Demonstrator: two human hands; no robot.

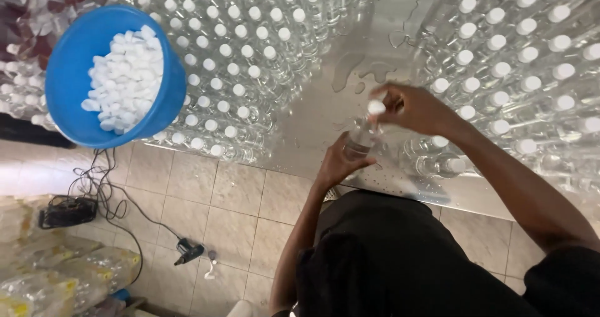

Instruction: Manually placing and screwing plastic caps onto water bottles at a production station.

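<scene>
The left hand (337, 161) wraps around the body of a clear plastic bottle (359, 137) standing on the wet metal table (325, 110), just off centre toward four o'clock. The right hand (409, 107) has its fingertips pinched on the white cap (375, 107) atop that bottle; whether the cap is seated on the neck is hard to tell through the blur. At three o'clock and twelve o'clock stand dense rows of capped bottles (500, 67). At ten o'clock a blue bowl (69, 73) rests tilted on bottle tops, filled with loose white caps (125, 79). At seven o'clock, black cables (106, 198) trail across the tiled floor (231, 211).
</scene>
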